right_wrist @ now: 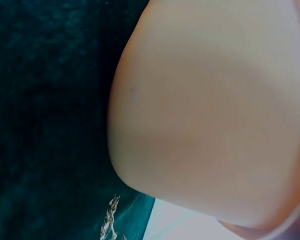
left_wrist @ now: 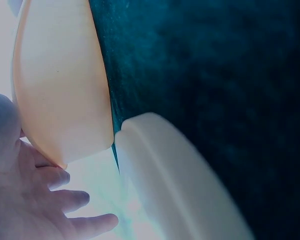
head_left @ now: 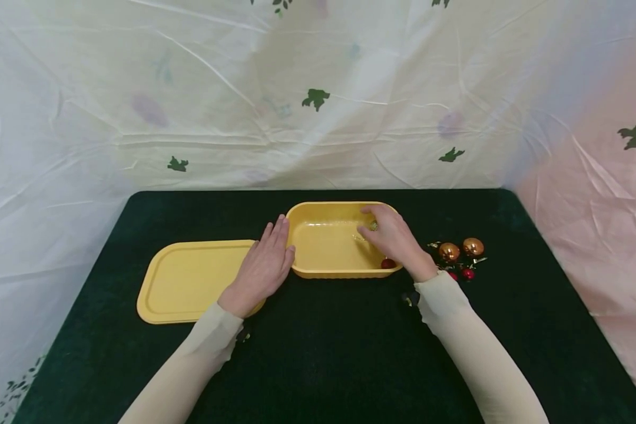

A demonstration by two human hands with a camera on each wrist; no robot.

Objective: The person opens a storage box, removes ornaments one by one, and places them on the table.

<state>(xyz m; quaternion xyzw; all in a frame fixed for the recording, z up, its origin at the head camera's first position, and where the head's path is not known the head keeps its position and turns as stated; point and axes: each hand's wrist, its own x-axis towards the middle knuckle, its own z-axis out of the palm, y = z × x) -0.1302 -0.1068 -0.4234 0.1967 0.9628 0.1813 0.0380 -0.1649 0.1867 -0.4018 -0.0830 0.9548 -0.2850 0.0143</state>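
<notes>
In the head view, a yellow rectangular box (head_left: 328, 274) with rounded corners stands open on the dark green table. My left hand (head_left: 262, 265) lies along its left end, fingers straight and thumb near the rim; the left wrist view shows this hand (left_wrist: 35, 200) beside the box wall (left_wrist: 65, 80). Inside the box's right end reaches my right hand (head_left: 392, 235), thumb and forefinger spread apart. Between them shows a small gold piece (head_left: 373, 225), partly covered by the hand. A shiny red ball (head_left: 387, 263) sits at the box's lower right, below the palm.
A matching yellow lid (head_left: 191, 282) lies flat at the left, partly under my left forearm. Right of the box are copper balls (head_left: 473, 247), small red balls (head_left: 467, 274) and gold leaf sprigs, partly behind my right wrist. A patterned cloth (head_left: 318, 147) hangs behind the table.
</notes>
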